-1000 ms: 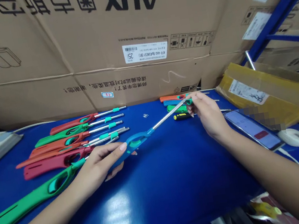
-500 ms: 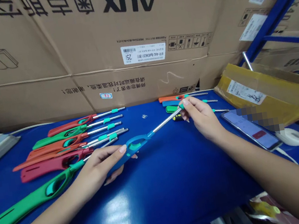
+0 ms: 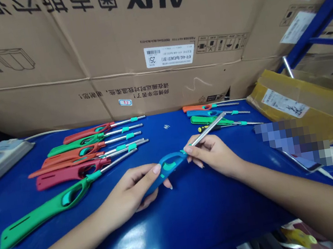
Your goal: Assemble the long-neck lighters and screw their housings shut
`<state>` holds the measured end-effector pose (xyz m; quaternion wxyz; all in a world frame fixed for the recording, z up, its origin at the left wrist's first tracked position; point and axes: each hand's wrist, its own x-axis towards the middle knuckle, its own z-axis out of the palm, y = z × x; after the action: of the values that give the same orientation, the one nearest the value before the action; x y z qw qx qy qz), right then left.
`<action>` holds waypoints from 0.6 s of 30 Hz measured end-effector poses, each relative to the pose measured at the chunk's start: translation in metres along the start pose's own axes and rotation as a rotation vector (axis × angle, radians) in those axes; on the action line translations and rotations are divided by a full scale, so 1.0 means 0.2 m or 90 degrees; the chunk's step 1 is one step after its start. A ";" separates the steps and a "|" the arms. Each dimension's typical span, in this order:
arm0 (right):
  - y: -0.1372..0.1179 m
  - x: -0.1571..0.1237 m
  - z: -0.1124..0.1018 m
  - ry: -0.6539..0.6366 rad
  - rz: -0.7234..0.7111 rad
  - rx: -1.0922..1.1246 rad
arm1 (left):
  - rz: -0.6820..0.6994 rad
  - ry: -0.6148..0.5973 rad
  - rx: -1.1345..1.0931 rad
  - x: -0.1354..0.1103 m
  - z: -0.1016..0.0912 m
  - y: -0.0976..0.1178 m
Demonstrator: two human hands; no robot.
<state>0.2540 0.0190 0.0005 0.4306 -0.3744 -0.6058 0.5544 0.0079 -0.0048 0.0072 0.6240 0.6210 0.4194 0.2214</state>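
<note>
One blue lighter (image 3: 165, 175) is up in the air over the middle of the table, held slantwise, its metal tube (image 3: 208, 129) pointing up and away to the right. The left hand (image 3: 134, 190) is wrapped around its handle, thumb pressed along the top just behind the turquoise trigger (image 3: 169, 165). The right hand (image 3: 213, 154) pinches it between thumb and fingers at the turquoise ring (image 3: 184, 151), where handle meets tube.

Near the left forearm lies a big green lighter (image 3: 41, 213), and beyond it I see a crimson lighter (image 3: 56, 178) and others in orange, green and red, tubes all turned rightward. Past the right hand, a smaller group lies close together: an orange lighter (image 3: 197, 107), a blue one, a green one, beside a yellow-and-black handle (image 3: 213, 127). Farther right, a phone (image 3: 308, 164) sits in front of a yellow package (image 3: 313, 112). A large cardboard box (image 3: 111, 57) stands behind everything on the blue table (image 3: 183, 231).
</note>
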 end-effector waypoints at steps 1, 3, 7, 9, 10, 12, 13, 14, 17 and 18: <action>0.00 0.00 0.00 0.001 0.003 0.003 | -0.001 -0.001 -0.001 0.00 0.01 0.00; 0.01 0.00 0.00 -0.002 0.010 -0.003 | -0.001 0.002 0.000 0.00 0.02 0.00; 0.01 -0.01 -0.02 0.001 0.005 0.018 | -0.001 0.009 -0.004 -0.01 0.03 0.00; 0.01 -0.02 -0.01 0.001 0.005 0.034 | -0.009 0.005 -0.011 -0.01 0.03 -0.01; 0.01 -0.02 0.00 0.000 0.008 0.041 | -0.013 0.002 -0.015 -0.02 0.03 -0.01; 0.02 -0.03 0.01 -0.002 0.014 0.058 | -0.015 0.003 -0.015 -0.02 0.03 -0.01; 0.02 -0.04 0.01 -0.003 0.016 0.068 | -0.012 0.003 -0.012 -0.02 0.04 -0.01; 0.02 -0.04 0.02 -0.003 0.018 0.077 | -0.006 0.004 -0.007 -0.02 0.04 -0.01; 0.01 -0.05 0.03 -0.007 0.020 0.099 | 0.028 0.013 0.022 -0.03 0.06 0.00; 0.01 -0.05 0.03 -0.011 0.019 0.103 | 0.049 0.022 0.041 -0.04 0.06 0.00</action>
<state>0.2524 0.0082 -0.0023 0.4456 -0.3425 -0.5571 0.6114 0.0135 -0.0177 0.0080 0.5873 0.6526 0.4129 0.2422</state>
